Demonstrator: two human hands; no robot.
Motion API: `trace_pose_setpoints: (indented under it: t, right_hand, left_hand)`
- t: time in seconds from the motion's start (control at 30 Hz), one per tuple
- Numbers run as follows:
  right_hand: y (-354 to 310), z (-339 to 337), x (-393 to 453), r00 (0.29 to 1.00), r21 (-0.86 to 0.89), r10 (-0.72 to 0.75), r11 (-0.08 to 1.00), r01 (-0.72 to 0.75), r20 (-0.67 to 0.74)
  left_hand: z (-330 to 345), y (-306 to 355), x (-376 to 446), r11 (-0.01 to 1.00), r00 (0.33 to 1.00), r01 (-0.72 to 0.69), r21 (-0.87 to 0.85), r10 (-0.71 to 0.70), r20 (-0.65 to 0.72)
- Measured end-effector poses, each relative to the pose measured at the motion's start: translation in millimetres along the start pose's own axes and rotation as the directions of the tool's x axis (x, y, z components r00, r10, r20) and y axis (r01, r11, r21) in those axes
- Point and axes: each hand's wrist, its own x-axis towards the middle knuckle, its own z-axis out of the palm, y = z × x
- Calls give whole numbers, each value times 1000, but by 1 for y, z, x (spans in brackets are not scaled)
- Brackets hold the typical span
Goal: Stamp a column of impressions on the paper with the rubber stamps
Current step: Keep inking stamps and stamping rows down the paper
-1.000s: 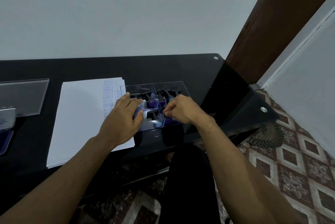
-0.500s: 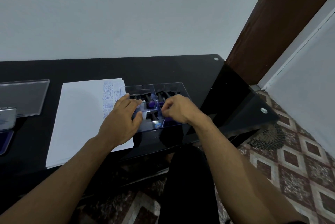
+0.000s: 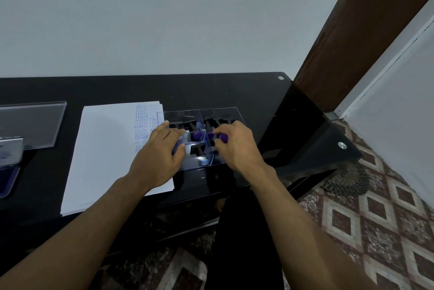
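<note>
Clear divided box (image 3: 225,111) sits at right edge of paper (image 3: 105,149), its 4 walls and inner dividers fencing the stamps (image 3: 197,134); entry from above only. Left hand (image 3: 159,160) covers box's left side, right hand (image 3: 237,146) its right. Bare black tabletop (image 3: 164,90) behind box. Clear stand (image 3: 32,123) blocks far left.
</note>
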Motion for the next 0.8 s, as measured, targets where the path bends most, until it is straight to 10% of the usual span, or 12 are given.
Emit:
trace_pose_setpoints:
  t: [0.4, 0.8]
  right_hand:
    - [-33, 5, -12, 966, -34, -107, 994, 102, -235]
    - [-145, 76, -8, 951, 22, -292, 955, 296, -106]
  left_hand:
    - [-14, -4, -3, 1000, 1000, 27, 10, -27, -4]
    - [-106, -79, -77, 936, 963, 271, 227, -262, -69]
